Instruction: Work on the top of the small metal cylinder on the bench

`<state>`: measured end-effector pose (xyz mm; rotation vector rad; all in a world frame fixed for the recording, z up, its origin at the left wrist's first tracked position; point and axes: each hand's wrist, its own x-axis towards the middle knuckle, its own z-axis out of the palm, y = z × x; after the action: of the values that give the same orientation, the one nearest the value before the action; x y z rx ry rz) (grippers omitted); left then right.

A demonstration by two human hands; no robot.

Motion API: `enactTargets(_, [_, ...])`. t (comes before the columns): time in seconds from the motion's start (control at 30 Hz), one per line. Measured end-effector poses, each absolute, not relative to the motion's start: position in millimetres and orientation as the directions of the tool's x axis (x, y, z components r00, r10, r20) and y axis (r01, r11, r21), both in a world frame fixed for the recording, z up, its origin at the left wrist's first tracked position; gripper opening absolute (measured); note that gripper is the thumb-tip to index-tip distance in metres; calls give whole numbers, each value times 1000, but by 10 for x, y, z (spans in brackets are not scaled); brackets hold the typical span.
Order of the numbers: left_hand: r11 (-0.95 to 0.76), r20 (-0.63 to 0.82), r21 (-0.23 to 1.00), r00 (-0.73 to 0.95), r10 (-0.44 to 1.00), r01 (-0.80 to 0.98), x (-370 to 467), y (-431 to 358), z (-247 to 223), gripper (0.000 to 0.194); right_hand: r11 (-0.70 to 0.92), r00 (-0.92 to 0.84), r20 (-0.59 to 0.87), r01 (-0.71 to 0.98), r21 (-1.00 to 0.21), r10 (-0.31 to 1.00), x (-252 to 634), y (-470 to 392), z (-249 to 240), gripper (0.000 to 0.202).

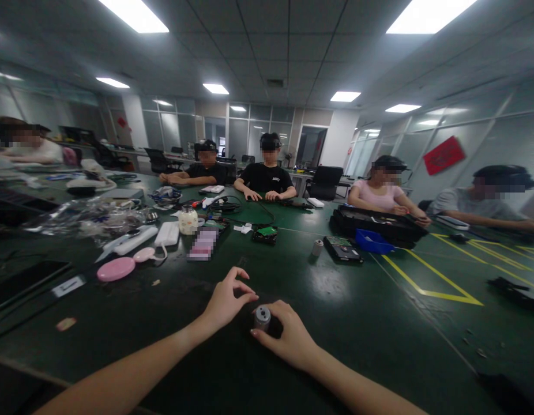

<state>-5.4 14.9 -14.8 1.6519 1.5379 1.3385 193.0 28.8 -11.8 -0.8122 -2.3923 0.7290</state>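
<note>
My right hand (pixel 288 333) has its thumb and fingers around a small silver cylindrical motor (pixel 262 317), which stands upright on the green table. Its round end faces up and shows a dark hole in the middle. My left hand (pixel 227 300) is just to the left of the motor, fingers curved and apart, with nothing in them. A second, similar metal cylinder (pixel 318 248) stands farther back to the right. Beside that one lies a hard drive (pixel 343 250) with its circuit board side up.
Across the table (pixel 198 357) sit several people. Left of my hands are a pink round case (pixel 116 269), a white adapter (pixel 167 233), a patterned jar (pixel 188 221) and a phone (pixel 203 244). A blue bin (pixel 374 241) and black case (pixel 375 222) stand at the right.
</note>
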Motion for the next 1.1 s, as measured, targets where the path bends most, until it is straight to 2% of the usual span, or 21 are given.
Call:
enactTargets(0.13, [-333,345,934,-90,934,128,6,140,-120,44,677,-694,281,395,-621,663,1923,284,-103,28])
enactTargets(0.2, [-341,343,938,-25,939,63,33,101,-93,46,670,-693,276,394,-630,666,1924,283,-103,29])
enactTargets(0.27, [-358,357,928,24,934,100,55,49,-59,45,664,-687,275,395,-634,672,1924,286,-112,28])
enactTargets(0.4, [-419,422,860,54,905,292,69,-25,3,23,685,-690,293,397,-611,661,1918,296,-137,26])
enactTargets(0.47, [-439,448,831,56,892,343,63,-34,15,21,698,-698,303,388,-602,649,1915,299,-140,25])
enactTargets(0.8, [-489,520,771,40,853,408,58,-50,13,12,683,-696,288,389,-619,657,1924,283,-106,25])
enactTargets(1.1, [-489,485,773,122,866,405,76,-92,67,7,676,-700,274,392,-623,659,1926,281,-79,23])
